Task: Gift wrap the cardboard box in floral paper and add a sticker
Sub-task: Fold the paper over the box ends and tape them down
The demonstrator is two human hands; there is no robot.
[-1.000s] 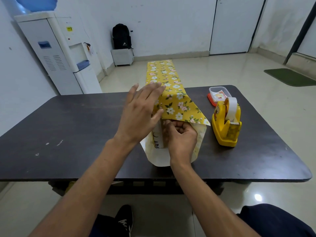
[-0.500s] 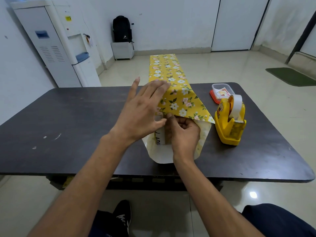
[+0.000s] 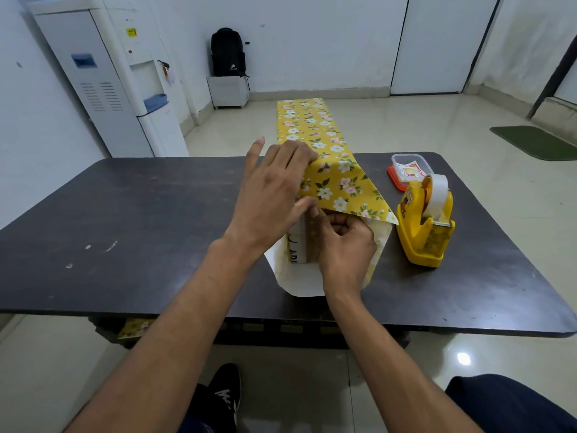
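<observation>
tape dispenser [image 3: 424,226] beside floral paper [image 3: 337,182] | right hand [image 3: 345,245] partly hides cardboard box [image 3: 298,245]

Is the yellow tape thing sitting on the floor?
No, the yellow tape dispenser stands on the dark table, right of the floral paper.

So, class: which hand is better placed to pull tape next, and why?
Right, probably: the right hand is nearer the tape dispenser, while the left hand presses the floral paper down.
</observation>
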